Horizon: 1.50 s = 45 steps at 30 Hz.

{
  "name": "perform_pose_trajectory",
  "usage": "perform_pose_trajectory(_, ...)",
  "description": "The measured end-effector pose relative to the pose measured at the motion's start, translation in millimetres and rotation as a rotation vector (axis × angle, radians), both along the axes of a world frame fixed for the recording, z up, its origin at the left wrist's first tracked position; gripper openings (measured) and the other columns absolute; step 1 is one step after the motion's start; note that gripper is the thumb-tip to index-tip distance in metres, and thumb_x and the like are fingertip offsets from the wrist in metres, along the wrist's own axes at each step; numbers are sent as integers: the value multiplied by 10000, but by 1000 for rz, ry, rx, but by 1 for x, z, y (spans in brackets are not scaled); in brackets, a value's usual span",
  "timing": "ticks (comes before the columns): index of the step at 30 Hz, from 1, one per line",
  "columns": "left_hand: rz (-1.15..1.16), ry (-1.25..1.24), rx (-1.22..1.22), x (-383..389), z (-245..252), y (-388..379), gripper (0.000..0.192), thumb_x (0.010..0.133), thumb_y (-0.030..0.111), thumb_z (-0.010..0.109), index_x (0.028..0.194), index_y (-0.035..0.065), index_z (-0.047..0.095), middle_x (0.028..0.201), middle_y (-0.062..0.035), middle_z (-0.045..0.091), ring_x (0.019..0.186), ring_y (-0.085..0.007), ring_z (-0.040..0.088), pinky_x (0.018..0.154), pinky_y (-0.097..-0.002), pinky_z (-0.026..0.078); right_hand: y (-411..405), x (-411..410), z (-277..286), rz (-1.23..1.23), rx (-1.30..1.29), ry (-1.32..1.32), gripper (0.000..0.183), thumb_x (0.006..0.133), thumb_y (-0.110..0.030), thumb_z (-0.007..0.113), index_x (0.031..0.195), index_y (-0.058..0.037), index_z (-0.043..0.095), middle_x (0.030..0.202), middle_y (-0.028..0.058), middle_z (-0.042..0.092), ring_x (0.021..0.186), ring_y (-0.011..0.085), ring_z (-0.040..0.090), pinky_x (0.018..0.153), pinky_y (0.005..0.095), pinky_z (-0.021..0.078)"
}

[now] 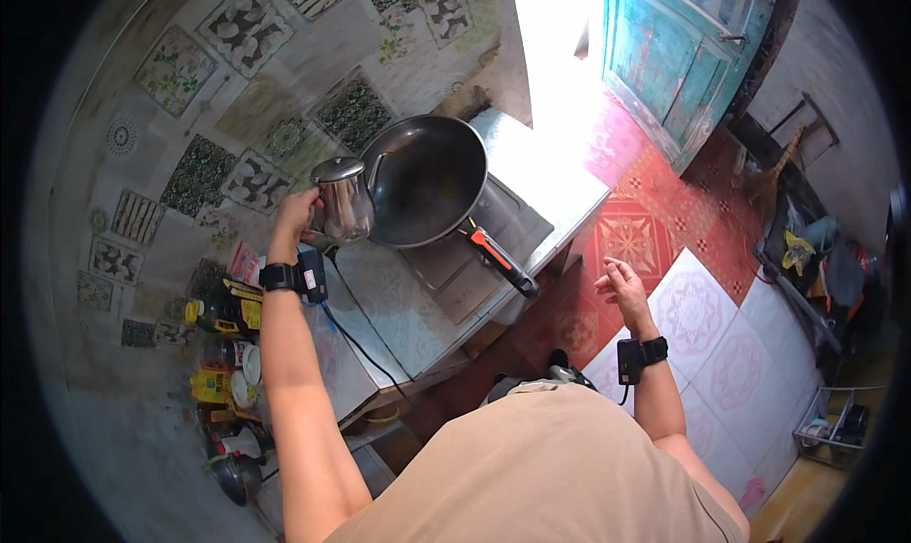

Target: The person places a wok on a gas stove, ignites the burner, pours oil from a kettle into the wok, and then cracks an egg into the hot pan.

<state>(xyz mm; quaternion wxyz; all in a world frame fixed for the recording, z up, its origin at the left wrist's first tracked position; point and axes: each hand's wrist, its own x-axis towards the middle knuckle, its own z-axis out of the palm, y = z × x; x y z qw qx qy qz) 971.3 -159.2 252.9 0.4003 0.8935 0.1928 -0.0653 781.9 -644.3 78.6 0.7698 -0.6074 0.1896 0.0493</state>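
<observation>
My left hand (297, 215) grips the handle side of a shiny metal oil pot (345, 205) with a lid and a thin curved spout. The spout reaches over the left rim of a dark wok (427, 180), where a thin yellowish stream seems to show at its tip. Under the wok is a flat gas stove (445, 276) on the tiled counter, and the wok's black and orange handle (502, 260) points towards the lower right. Away from the counter, my right hand (624, 287) hangs above the floor, fingers loosely apart and holding nothing.
Several bottles and jars (220, 358) line the wall left of my left forearm. A black cable (363, 354) crosses the counter (398, 329) from the left wrist device. A turquoise door (683, 59) stands open at the top right. A wire rack (833, 425) is at the lower right.
</observation>
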Motion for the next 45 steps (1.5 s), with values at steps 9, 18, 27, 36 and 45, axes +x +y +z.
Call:
perform_pose_trajectory(9,146,-422,-490,-80,-38,21,289,817,314,492,695,56,535,445,51,307,373,-52,304,351,-214,331,9,13,1,85,26,18,324,859,-286,488,1097,-68,454,698,27,591,573,75,540,492,168,395)
perform_pose_trajectory(18,256,-655,-789,-116,-54,-21,257,831,294,491,738,56,520,477,55,271,419,-47,298,432,-252,456,27,23,-5,256,-41,14,373,868,-345,443,1134,-85,441,739,-10,580,638,57,532,546,184,394)
perform_pose_trajectory(27,480,-727,-702,-183,-89,23,243,831,255,479,760,28,526,523,50,343,438,-42,290,415,-203,281,67,34,30,382,-97,48,398,869,-377,422,1132,-81,460,831,0,582,753,79,536,591,208,411)
perform_pose_trajectory(36,743,-747,-519,-275,-144,71,231,831,256,479,776,37,527,507,44,363,445,-41,323,450,-206,340,117,77,50,585,1,153,399,835,-342,509,1122,-77,431,828,47,551,549,108,527,446,226,407)
perform_pose_trajectory(45,892,-785,-494,-316,-165,96,252,835,289,476,758,52,512,491,50,310,456,-48,317,491,-239,376,138,79,61,695,-141,171,182,808,-244,554,833,-107,437,586,-8,459,409,59,410,354,196,307)
